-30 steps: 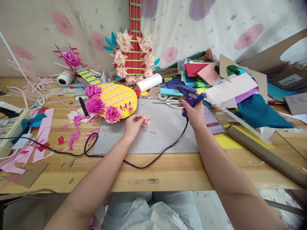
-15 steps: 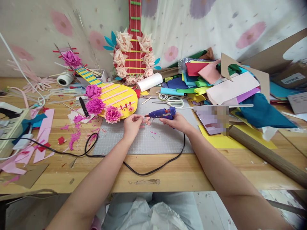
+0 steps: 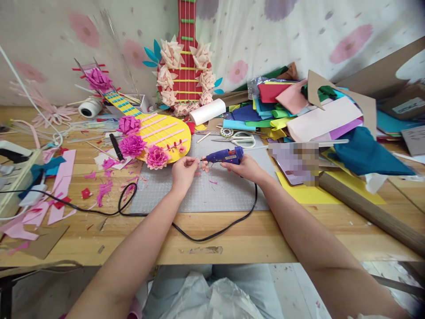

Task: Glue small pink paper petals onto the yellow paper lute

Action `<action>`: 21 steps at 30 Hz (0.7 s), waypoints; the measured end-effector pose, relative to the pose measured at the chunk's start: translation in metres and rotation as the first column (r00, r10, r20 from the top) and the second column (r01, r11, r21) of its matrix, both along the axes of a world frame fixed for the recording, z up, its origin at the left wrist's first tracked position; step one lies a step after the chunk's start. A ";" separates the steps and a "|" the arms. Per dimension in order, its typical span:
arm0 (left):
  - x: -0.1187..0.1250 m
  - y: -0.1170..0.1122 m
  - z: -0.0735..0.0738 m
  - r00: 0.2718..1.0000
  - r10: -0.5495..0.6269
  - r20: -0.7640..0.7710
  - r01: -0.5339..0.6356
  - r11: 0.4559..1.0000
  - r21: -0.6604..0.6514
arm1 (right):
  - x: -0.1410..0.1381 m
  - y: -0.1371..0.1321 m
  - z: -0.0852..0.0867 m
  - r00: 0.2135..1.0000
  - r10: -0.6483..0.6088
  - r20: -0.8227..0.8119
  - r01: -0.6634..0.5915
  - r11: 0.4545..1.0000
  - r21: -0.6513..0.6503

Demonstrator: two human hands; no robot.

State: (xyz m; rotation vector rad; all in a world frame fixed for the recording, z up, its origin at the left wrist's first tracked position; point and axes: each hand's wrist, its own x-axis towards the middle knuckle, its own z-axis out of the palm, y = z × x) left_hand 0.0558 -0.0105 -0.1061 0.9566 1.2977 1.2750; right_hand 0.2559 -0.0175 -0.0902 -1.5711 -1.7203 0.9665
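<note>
My right hand (image 3: 247, 167) is wrapped around a blue hot glue gun (image 3: 223, 156), its nozzle pointing left. A long glue stick (image 3: 299, 145) sticks out of its back. Thumb and forefinger of my left hand (image 3: 183, 173) are pinched together right at the nozzle tip; whatever they hold is too small to name. Small peach paper scraps (image 3: 205, 167) lie just below the nozzle on the grey cutting mat (image 3: 229, 195). Beside my left hand rests a yellow paper guitar (image 3: 162, 133) with magenta paper flowers (image 3: 156, 157) along its edge.
A red paper guitar (image 3: 187, 75) with peach flowers leans at the back. Scissors (image 3: 244, 139) and a white roll (image 3: 207, 111) lie behind the mat. Coloured paper (image 3: 249, 114) is piled right. The black cord (image 3: 199, 240) loops along the front; a brown roll (image 3: 365, 210) lies right.
The view has shifted very slightly. Both hands and the glue gun stay in nearly the same place, with the nozzle still at the left fingertips.
</note>
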 end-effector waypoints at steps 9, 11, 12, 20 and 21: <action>0.000 -0.001 0.001 1.000 -0.005 -0.013 0.005 1.000 -0.004 | -0.001 -0.001 0.003 0.999 -0.002 0.048 0.001 1.000 0.014; 0.000 -0.001 0.001 1.000 -0.009 -0.018 0.009 1.000 -0.008 | -0.001 -0.002 0.005 0.999 -0.004 0.044 0.003 1.000 0.011; 0.000 -0.001 0.001 1.000 -0.012 -0.021 0.012 1.000 -0.009 | -0.001 -0.002 0.005 0.999 -0.005 0.040 0.004 1.000 0.012; -0.001 -0.001 -0.002 0.998 -0.031 -0.047 0.032 0.999 0.011 | -0.002 -0.003 0.010 0.999 -0.017 0.032 0.017 1.000 -0.010; -0.001 -0.001 -0.002 0.998 -0.034 -0.052 0.035 0.999 0.014 | -0.002 -0.003 0.010 0.999 -0.021 0.035 0.022 1.000 -0.016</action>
